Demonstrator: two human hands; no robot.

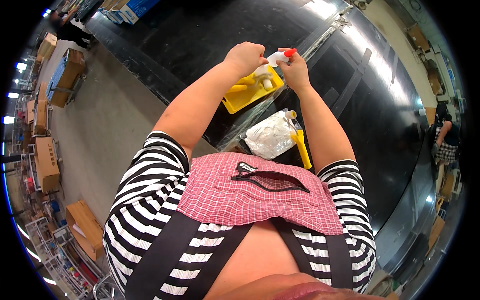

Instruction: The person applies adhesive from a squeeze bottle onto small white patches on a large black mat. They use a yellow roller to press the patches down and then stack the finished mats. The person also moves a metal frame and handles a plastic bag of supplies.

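Note:
Over the dark table, my right hand [295, 71] is closed round a small white bottle [278, 58] with a red tip [290, 52]. My left hand [245, 57] is curled shut beside the bottle's other end; its fingers are turned away, and what they hold, if anything, is hidden. Just below both hands lies a yellow tray [234, 106]. In it are a yellow-handled tool [237, 88] and white roller-like pieces [268, 84], partly covered by my left hand and forearm.
Nearer my body rests a clear plastic bag [270, 136] of white material, with a yellow handle [301, 149] next to it. Blue and white boxes [131, 11] sit at the table's far left. Cardboard boxes [47, 165] line the floor on the left. Another person [445, 137] is at far right.

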